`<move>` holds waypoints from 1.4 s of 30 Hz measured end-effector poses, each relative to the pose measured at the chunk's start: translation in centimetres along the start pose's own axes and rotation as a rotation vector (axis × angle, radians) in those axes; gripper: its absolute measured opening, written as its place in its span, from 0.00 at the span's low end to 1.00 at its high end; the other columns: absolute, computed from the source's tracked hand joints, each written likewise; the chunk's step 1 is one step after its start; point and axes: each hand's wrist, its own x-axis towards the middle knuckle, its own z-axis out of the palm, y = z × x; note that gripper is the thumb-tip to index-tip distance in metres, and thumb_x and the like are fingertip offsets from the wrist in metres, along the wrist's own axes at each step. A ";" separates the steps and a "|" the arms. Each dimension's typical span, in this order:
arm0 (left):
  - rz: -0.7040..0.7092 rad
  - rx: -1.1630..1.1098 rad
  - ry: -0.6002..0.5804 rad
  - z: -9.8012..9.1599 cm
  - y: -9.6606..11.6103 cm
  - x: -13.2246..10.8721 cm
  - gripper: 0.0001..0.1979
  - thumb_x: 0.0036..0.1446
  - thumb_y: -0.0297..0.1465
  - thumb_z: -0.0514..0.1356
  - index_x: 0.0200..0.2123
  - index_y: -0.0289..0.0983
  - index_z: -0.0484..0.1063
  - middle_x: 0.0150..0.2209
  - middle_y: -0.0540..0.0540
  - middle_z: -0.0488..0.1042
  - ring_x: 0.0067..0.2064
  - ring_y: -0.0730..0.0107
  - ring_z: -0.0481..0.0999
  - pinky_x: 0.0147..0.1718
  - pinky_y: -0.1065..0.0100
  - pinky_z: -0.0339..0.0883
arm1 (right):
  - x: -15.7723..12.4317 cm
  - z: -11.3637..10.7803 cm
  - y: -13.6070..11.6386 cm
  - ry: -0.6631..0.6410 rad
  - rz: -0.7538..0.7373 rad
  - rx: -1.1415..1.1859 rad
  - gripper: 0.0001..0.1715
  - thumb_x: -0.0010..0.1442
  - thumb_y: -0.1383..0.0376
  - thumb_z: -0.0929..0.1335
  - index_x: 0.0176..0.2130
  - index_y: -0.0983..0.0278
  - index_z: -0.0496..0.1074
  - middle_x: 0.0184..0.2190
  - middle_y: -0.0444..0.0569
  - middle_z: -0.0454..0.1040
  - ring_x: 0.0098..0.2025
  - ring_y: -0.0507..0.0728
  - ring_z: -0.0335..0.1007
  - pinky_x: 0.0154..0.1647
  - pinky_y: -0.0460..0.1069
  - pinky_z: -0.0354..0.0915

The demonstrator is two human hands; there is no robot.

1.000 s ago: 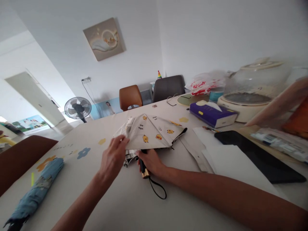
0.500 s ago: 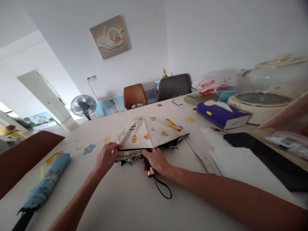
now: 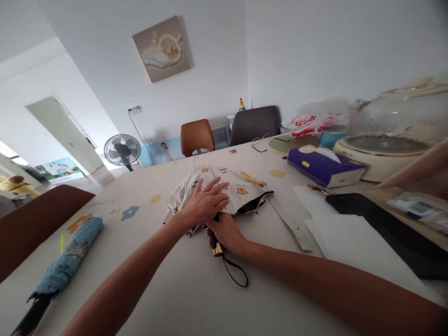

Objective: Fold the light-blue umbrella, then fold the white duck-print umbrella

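Note:
A cream folding umbrella (image 3: 241, 187) printed with yellow ducks lies collapsed on the white table (image 3: 182, 289). My left hand (image 3: 205, 203) lies flat on its fabric, fingers stretched out and pressing the folds down. My right hand (image 3: 226, 231) is closed round the umbrella's black and gold handle (image 3: 215, 246), just below the canopy. A black wrist loop (image 3: 236, 273) trails from the handle toward me. The umbrella's fastening strap (image 3: 290, 224) lies loose to the right.
A folded blue umbrella (image 3: 65, 268) lies at the table's left edge. To the right are a purple tissue box (image 3: 324, 168), white papers (image 3: 353, 242), a black tablet (image 3: 381, 224) and a glass-lidded cooker (image 3: 385, 144). Chairs (image 3: 196, 136) and a fan (image 3: 122, 150) stand beyond the table.
My left hand let go of the canopy's left edge and moved right onto the fabric, flattening it. The raised canopy has dropped down. My right hand stays on the handle.

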 end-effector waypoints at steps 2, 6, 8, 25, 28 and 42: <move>-0.005 0.028 0.000 0.6 -0.8 0.5 0.14 0.62 0.35 0.44 0.39 0.41 0.69 0.57 0.51 0.64 0.63 0.66 0.51 0.60 0.48 0.32 | 0.0 0.0 0.1 -0.002 -0.005 0.001 0.15 0.53 0.65 0.62 0.18 0.66 0.64 0.12 0.44 0.66 0.14 0.48 0.61 0.16 0.42 0.55; -0.058 -0.006 0.098 0.9 -2.1 -0.3 0.14 0.63 0.32 0.43 0.39 0.38 0.67 0.50 0.48 0.70 0.55 0.74 0.64 0.60 0.53 0.30 | 0.0 0.2 0.1 -0.015 0.006 0.017 0.15 0.53 0.64 0.62 0.18 0.66 0.63 0.13 0.44 0.66 0.13 0.48 0.61 0.14 0.42 0.55; -0.096 -0.034 0.126 1.0 -2.7 -1.1 0.13 0.63 0.32 0.43 0.38 0.38 0.66 0.48 0.48 0.72 0.51 0.75 0.67 0.60 0.55 0.31 | 0.0 0.1 0.1 -0.017 0.008 0.005 0.15 0.53 0.63 0.63 0.18 0.66 0.63 0.13 0.44 0.66 0.13 0.49 0.62 0.14 0.42 0.55; -0.293 -0.092 0.336 5.3 -3.0 -4.0 0.12 0.62 0.29 0.45 0.37 0.39 0.68 0.47 0.49 0.72 0.56 0.71 0.60 0.60 0.55 0.39 | -0.4 0.0 0.1 -0.049 0.067 0.075 0.16 0.55 0.58 0.63 0.22 0.65 0.62 0.16 0.44 0.69 0.13 0.50 0.63 0.12 0.43 0.58; -0.272 -0.073 0.403 4.9 -2.7 -4.1 0.10 0.61 0.29 0.47 0.38 0.39 0.68 0.47 0.49 0.72 0.56 0.71 0.61 0.60 0.55 0.39 | -0.5 0.2 0.0 -0.011 0.076 0.062 0.13 0.55 0.60 0.63 0.24 0.65 0.62 0.16 0.43 0.68 0.12 0.50 0.63 0.12 0.43 0.58; -0.868 -1.033 0.600 -2.8 -8.4 -5.8 0.18 0.45 0.41 0.61 0.36 0.35 0.73 0.29 0.47 0.74 0.30 0.71 0.71 0.29 0.70 0.63 | -1.6 0.3 0.4 0.001 -0.158 -0.037 0.18 0.55 0.54 0.63 0.24 0.65 0.62 0.18 0.44 0.67 0.16 0.50 0.64 0.15 0.44 0.60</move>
